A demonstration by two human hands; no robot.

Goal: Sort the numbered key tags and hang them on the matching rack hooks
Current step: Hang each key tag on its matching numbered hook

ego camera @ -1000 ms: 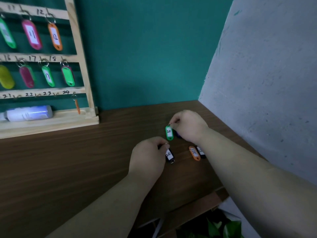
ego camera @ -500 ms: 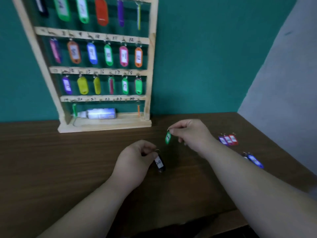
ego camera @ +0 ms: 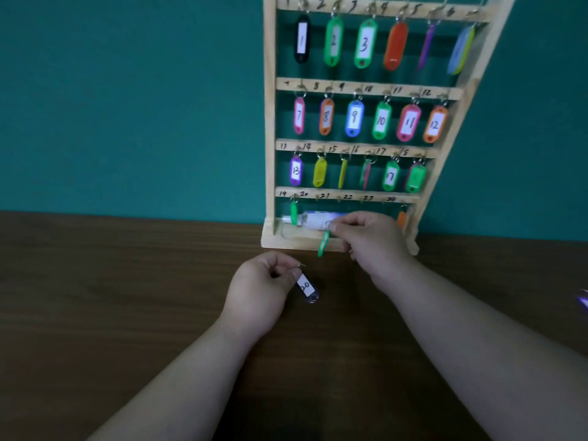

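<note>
Green tag (ego camera: 323, 244) pinched by right fingers (ego camera: 338, 225), black tag (ego camera: 307, 288) by left fingers (ego camera: 295, 275).

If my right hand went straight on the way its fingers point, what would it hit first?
Probably the white bottle lying on the base of the wooden rack, just ahead of the right hand, which pinches a green key tag. Depth is unclear, so I cannot tell how close.

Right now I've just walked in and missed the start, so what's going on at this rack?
A person is sorting numbered key tags onto a wooden rack standing on a table. The left hand pinches a dark tag marked 20 by its ring; the right hand holds a green tag up near the bottom row. The upper three rows are full, while hooks 20 to 23 are bare.
</note>
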